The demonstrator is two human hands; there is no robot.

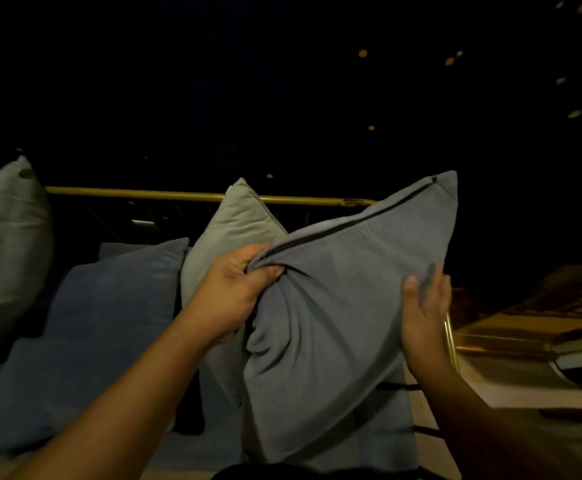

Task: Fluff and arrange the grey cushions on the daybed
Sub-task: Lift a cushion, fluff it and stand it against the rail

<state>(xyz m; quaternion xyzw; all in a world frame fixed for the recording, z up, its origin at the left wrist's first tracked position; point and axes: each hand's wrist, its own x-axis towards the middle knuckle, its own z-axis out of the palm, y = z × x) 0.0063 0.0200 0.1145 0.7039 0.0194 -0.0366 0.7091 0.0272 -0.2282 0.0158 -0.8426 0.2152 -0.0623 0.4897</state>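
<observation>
The soft, light, square grey fabric cushion (334, 323) crumples where the left hand (234, 289) pinches its zip corner, while the spread right hand (424, 306) flattens its side.

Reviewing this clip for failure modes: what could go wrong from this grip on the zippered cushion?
1. The left hand only pinches bunched fabric at a corner of the grey zippered cushion, beside the zipper; a hard shake may strain that seam.
2. The right hand looks flat against the edge rather than gripping, so the cushion could slip.
3. The light grey cushion stands right behind; a swing may topple it toward the brass rail.
</observation>
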